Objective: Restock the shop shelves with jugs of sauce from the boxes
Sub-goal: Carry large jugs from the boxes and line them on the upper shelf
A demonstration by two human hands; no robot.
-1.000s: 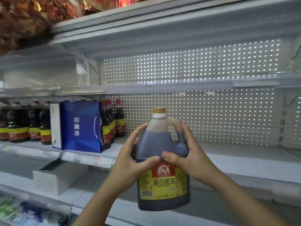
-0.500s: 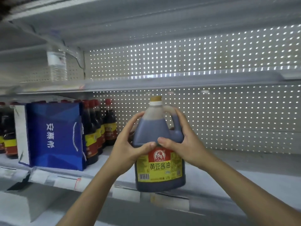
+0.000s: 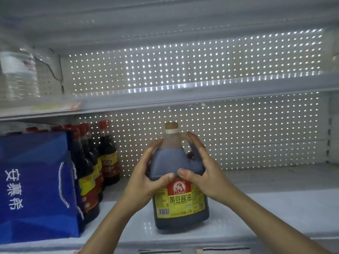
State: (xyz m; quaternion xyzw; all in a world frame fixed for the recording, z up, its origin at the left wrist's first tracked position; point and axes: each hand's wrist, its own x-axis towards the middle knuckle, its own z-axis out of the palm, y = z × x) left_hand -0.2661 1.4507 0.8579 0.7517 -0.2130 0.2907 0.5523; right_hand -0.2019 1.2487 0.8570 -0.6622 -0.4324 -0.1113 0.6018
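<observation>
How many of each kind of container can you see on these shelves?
Big sauce jug: 1
Blue gift bag: 1
Clear water bottle: 1
Red-capped sauce bottles: at least 3, with more partly hidden behind the bag
Total: at least 6

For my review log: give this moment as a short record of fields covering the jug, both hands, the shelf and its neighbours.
jug: sauce jug, upright, base on the shelf
left hand: left hand grips the jug's left shoulder
right hand: right hand grips its right, handle side
neighbours: dark sauce bottles and blue bag to the left
upper shelf: clear bottle
</observation>
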